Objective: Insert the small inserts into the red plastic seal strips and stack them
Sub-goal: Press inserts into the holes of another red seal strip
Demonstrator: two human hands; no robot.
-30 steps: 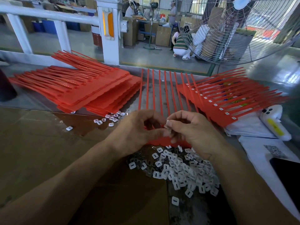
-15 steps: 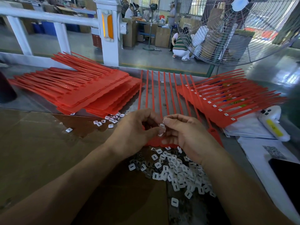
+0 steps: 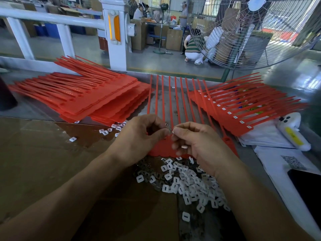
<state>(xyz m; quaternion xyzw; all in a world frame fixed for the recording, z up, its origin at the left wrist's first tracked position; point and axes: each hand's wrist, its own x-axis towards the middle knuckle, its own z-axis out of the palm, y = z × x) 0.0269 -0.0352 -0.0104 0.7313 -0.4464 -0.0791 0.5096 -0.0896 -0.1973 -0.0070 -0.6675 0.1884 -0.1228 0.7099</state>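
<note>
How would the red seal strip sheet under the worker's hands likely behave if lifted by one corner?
The red seal strip sheet would probably flop: its tails are long, thin and slightly splayed. It looks light, being thin flat plastic. Its tails may snag the stack on the right, which they lie against.

Big wire fan [image 3: 251, 32] far right – white railing [image 3: 52, 20] behind (workers [image 3: 192, 47] beyond).

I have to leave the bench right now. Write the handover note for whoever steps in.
Left hand: pinching a small metal insert at its fingertips, over the red plastic seal strip sheet lying between both hands.
Right hand: pinching the same piece, with a white plastic insert tucked under its curled fingers.
Supply: loose pile of white inserts nearest you.
Done: red stack on the right, white inserts showing.
Left: current sheet, then the red stack on the left, whose slots look empty.
</note>
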